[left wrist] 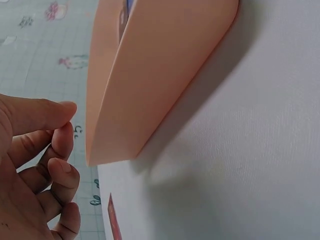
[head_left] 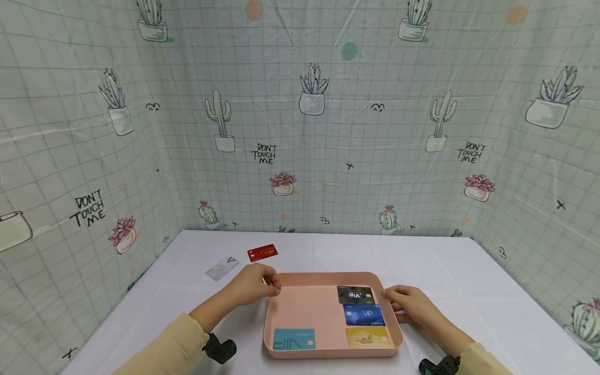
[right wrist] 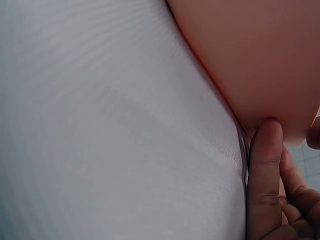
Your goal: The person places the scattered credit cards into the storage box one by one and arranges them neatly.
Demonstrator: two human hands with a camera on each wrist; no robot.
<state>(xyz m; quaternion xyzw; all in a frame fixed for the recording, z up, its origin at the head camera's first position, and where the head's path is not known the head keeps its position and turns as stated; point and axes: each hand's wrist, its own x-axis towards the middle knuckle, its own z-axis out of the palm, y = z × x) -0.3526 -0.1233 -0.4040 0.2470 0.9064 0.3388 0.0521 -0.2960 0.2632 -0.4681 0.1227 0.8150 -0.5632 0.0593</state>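
A shallow pink tray stands on the table with a black VIP card, a blue VIP card, a yellow card and a teal VIP card in it. Near its far left corner is my left hand, fingers loosely bent. In the left wrist view, thumb and forefinger tips meet with nothing visible between them, beside the tray wall. My right hand grips the tray's right side. One finger presses low against the outer wall in the right wrist view; another fingertip is by the rim.
Left of the tray, towards the back of the white table, lie a red VIP card and a clear, pale card. A cactus-print curtain surrounds the table's back and sides. Dark wrist cameras sit at both cuffs.
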